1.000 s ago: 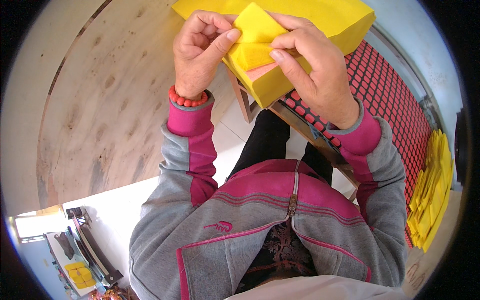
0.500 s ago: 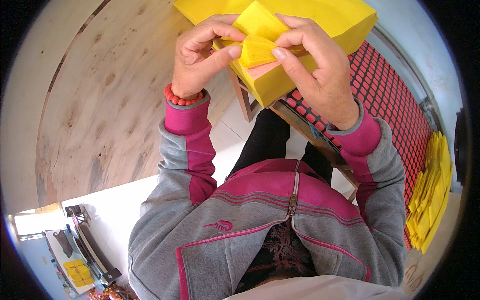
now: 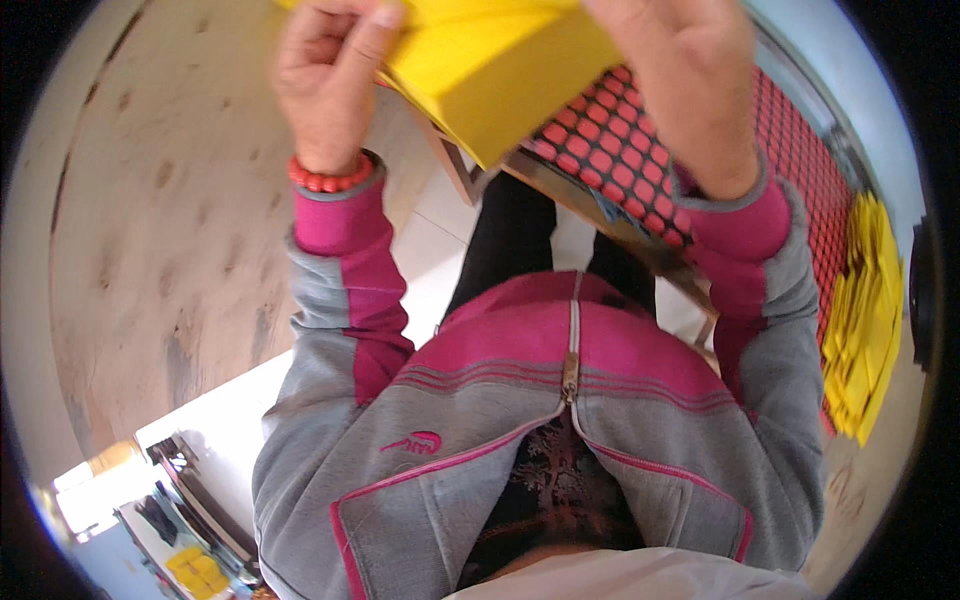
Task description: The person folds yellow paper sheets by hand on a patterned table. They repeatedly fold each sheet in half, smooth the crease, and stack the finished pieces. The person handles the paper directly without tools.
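Note:
My left hand [image 3: 335, 85] is up at the top edge, its fingers curled and the thumb pressed against yellow fabric [image 3: 440, 15]. Beyond the frame, part of that fabric is cut off. Across from it, my right hand [image 3: 690, 90] reaches over the right part of the yellow material; its fingertips are out of view and the hand is blurred. Between and below the hands is a large boxy yellow fabric bag [image 3: 530, 75], one corner pointing toward me. A red bead bracelet [image 3: 330, 178] circles my left wrist.
Under the bag stands a wooden-framed bench or table with a red-and-black patterned top [image 3: 610, 150]. A stack of folded yellow fabric pieces [image 3: 862, 320] lies at its right end. A large wooden board [image 3: 180, 220] fills the left. More yellow pieces [image 3: 197, 572] rest at the lower left.
My hands have moved apart and upward, from close together on a small folded yellow piece to opposite sides at the top edge. The view has shifted slightly.

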Demonstrator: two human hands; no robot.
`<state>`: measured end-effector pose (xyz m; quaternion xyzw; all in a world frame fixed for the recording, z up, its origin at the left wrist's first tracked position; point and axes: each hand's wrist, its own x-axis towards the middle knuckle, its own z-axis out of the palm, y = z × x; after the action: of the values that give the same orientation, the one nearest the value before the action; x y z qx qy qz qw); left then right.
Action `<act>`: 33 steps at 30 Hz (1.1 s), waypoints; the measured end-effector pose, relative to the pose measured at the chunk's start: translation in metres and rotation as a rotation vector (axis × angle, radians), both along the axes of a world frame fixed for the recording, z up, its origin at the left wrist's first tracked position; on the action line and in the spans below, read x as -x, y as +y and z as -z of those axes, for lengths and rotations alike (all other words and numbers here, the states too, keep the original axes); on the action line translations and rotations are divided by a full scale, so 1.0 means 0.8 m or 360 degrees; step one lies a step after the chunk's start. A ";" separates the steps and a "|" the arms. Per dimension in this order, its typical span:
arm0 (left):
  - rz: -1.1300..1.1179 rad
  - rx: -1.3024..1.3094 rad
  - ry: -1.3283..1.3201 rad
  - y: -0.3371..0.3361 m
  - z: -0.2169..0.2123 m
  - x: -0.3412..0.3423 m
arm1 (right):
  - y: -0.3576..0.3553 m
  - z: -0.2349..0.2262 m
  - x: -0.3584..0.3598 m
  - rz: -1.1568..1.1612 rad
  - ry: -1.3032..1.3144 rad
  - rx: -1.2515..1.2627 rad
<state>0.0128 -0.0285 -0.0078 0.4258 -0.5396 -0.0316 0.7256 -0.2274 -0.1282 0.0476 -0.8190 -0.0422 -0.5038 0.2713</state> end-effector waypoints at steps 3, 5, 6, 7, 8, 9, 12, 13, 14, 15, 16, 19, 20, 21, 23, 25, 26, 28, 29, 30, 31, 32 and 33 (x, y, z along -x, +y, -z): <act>-0.0027 0.0143 -0.0063 -0.012 0.007 -0.010 | 0.022 -0.016 0.076 0.0266 0.0624 0.0007; -0.0061 0.0222 -0.0045 -0.015 0.007 -0.011 | 0.041 -0.007 0.107 -0.0026 0.0812 -0.0084; -0.0030 0.0226 -0.0033 -0.016 0.007 -0.010 | 0.050 0.010 0.113 -0.0278 0.0815 -0.0121; -0.0007 0.0235 -0.0025 -0.016 0.005 -0.008 | 0.059 0.029 0.121 -0.0631 0.0809 -0.0220; 0.0005 0.0259 -0.0020 -0.016 0.004 -0.005 | 0.069 0.050 0.130 -0.0806 0.0952 -0.0263; -0.0004 0.0270 -0.0031 -0.016 0.001 -0.004 | 0.084 0.083 0.129 -0.0810 0.1036 -0.0510; -0.0041 0.0239 -0.0113 -0.016 -0.002 -0.003 | 0.082 0.180 0.134 -0.0461 0.1159 -0.0711; -0.0022 0.0257 -0.0102 -0.016 0.000 -0.004 | 0.075 0.212 0.134 -0.0237 0.1161 -0.0700; -0.0005 0.0276 -0.0093 -0.016 0.002 -0.006 | 0.069 0.239 0.142 0.0111 0.1312 -0.0814; 0.0011 0.0295 -0.0083 -0.017 0.004 -0.008 | 0.062 0.268 0.139 0.0444 0.1293 -0.0747; 0.0005 0.0263 -0.0094 -0.017 0.006 -0.010 | 0.055 0.291 0.143 0.0695 0.1117 -0.0573; -0.0036 0.0148 -0.0148 -0.012 0.008 -0.014 | 0.029 0.337 0.152 0.1376 0.1148 -0.0158; -0.0052 0.0083 -0.0170 -0.009 0.007 -0.013 | 0.016 0.347 0.152 0.1481 0.1043 -0.0093; 0.0033 0.0063 -0.0232 -0.006 0.005 -0.012 | 0.006 0.355 0.152 0.1454 0.0755 -0.0081; 0.0084 -0.0015 -0.0403 0.002 -0.001 -0.006 | -0.006 0.370 0.150 0.1498 0.0695 -0.0122; 0.0280 -0.0054 -0.0487 0.008 -0.006 0.003 | -0.013 0.382 0.147 0.1617 0.0846 0.0088; 0.0280 -0.0089 -0.0473 0.010 -0.008 0.007 | -0.015 0.386 0.148 0.1672 0.0962 0.0200; 0.0317 -0.0087 -0.0490 0.013 -0.014 0.012 | -0.012 0.393 0.149 0.1752 0.1232 0.0248; 0.0326 -0.0097 -0.0485 0.014 -0.017 0.014 | -0.009 0.395 0.149 0.1680 0.1151 0.0181; 0.0327 -0.0107 -0.0489 0.014 -0.018 0.015 | -0.006 0.395 0.153 0.1527 0.1019 -0.0130; 0.0332 -0.0112 -0.0482 0.014 -0.019 0.016 | -0.002 0.395 0.153 0.1515 0.0966 -0.0072; 0.0339 -0.0117 -0.0474 0.015 -0.020 0.016 | 0.000 0.393 0.156 0.1474 0.1014 -0.0027; 0.0337 -0.0132 -0.0485 0.016 -0.020 0.016 | 0.002 0.392 0.155 0.1463 0.1047 -0.0007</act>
<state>-0.0001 -0.0157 0.0081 0.3960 -0.6832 -0.0651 0.6101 -0.3514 -0.1269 -0.2659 -0.8665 0.4067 -0.2884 0.0246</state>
